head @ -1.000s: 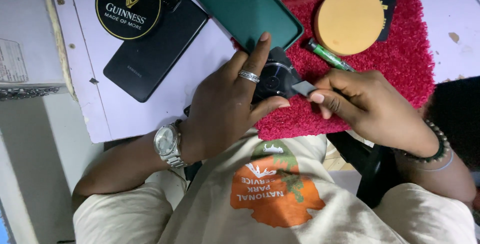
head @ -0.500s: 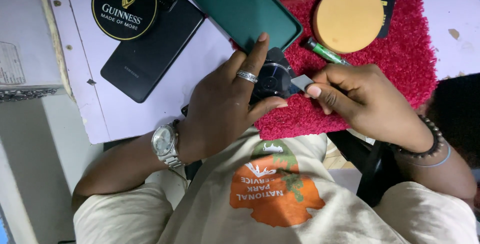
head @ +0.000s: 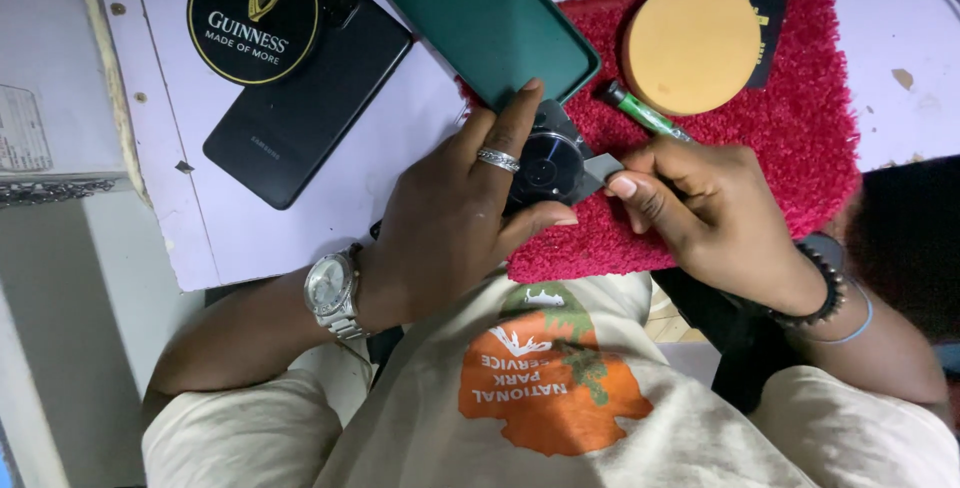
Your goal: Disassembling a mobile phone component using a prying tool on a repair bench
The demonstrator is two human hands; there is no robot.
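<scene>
Left hand (head: pixel 455 213) clamps the small round black device (head: pixel 545 166) at the red mat's (head: pixel 800 138) 9 o'clock edge. Right hand (head: pixel 705 208) pinches a grey tab (head: pixel 603 166) at its 3 o'clock. Risk: a hard pull tears the tab or flips the device onto the green phone case (head: pixel 490 18) at 12.

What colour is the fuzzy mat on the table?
The fuzzy mat is red, seen best in the head view.

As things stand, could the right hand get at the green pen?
Probably yes. The green pen lies uncovered on the red mat just above the right hand, though its fingers pinch a small grey piece.
</scene>
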